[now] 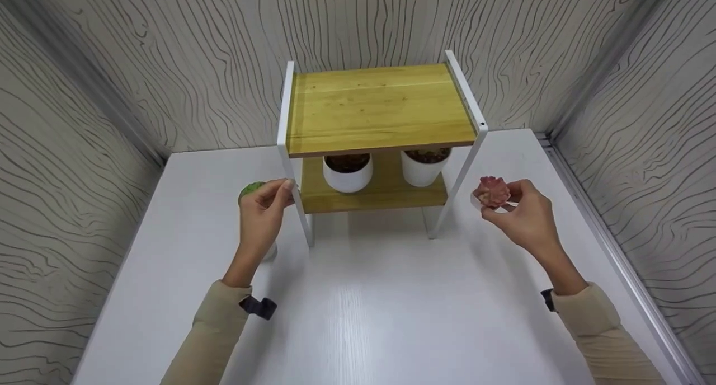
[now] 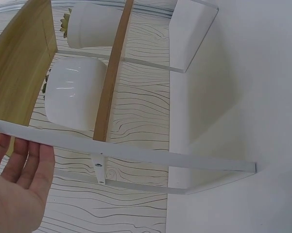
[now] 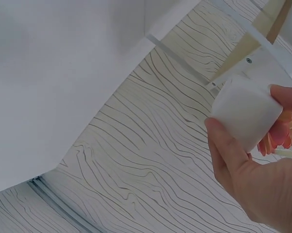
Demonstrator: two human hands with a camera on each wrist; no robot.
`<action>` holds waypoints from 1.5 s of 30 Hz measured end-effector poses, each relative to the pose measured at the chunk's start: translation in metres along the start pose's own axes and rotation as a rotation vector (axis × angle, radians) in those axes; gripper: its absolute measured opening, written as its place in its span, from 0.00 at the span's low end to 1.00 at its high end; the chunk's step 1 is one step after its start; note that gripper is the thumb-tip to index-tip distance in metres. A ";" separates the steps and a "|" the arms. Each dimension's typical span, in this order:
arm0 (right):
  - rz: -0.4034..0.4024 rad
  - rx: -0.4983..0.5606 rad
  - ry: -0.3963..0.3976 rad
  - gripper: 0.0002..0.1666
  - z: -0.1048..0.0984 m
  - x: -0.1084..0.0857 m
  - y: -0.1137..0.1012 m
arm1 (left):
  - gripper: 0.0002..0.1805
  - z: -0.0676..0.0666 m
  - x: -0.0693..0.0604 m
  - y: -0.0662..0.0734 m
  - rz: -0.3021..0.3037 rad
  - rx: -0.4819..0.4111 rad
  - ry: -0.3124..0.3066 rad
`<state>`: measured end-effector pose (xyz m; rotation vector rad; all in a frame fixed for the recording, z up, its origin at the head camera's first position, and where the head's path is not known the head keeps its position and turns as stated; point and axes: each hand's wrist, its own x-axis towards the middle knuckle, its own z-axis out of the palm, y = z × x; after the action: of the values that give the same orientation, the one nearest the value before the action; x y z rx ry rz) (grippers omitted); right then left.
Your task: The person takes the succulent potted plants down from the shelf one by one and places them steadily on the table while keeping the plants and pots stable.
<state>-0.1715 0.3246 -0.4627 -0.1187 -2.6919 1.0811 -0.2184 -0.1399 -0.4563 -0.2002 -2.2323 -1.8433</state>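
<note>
A small two-tier shelf (image 1: 380,108) with wooden boards and a white frame stands on the white table. My left hand (image 1: 263,209) holds the shelf's left front upright (image 2: 146,154) between thumb and fingers; the fingers pass behind it in the left wrist view. To the right of the shelf, my right hand (image 1: 526,211) grips a small white pot (image 3: 245,111) with a pink succulent (image 1: 493,192), above the table. On the lower board sit two white pots, the left pot (image 1: 348,178) and the right pot (image 1: 422,169), their plants partly hidden by the upper board.
A green plant (image 1: 250,190) shows behind my left hand, mostly covered by it. A pale rounded object (image 1: 271,253) peeks out beside the left wrist. Wood-patterned panels (image 1: 363,21) stand behind and on both sides of the table (image 1: 363,295).
</note>
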 end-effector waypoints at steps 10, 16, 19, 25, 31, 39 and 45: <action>0.068 -0.046 -0.047 0.37 0.003 0.012 0.020 | 0.12 0.000 -0.001 0.000 -0.013 -0.009 0.006; 0.098 -0.050 -0.058 0.38 0.006 0.031 0.026 | 0.12 0.000 -0.001 0.001 -0.019 0.000 0.018; 0.117 -0.053 -0.083 0.37 0.009 0.041 0.028 | 0.12 0.000 -0.001 0.000 -0.028 -0.006 0.021; 0.132 -0.059 -0.109 0.36 0.019 0.056 0.035 | 0.12 0.001 -0.001 -0.001 -0.036 0.004 0.020; 0.144 -0.087 -0.103 0.36 0.029 0.064 0.044 | 0.13 0.001 -0.001 0.001 -0.034 0.043 0.032; 0.254 -0.018 -0.174 0.35 0.040 0.072 0.051 | 0.13 0.001 -0.003 0.001 -0.042 0.036 0.036; 0.330 0.016 -0.190 0.35 0.047 0.075 0.060 | 0.14 0.002 -0.003 0.001 -0.044 0.037 0.037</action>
<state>-0.2564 0.3484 -0.5228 -0.4963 -2.9022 1.2612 -0.2157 -0.1380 -0.4559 -0.1100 -2.2612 -1.8114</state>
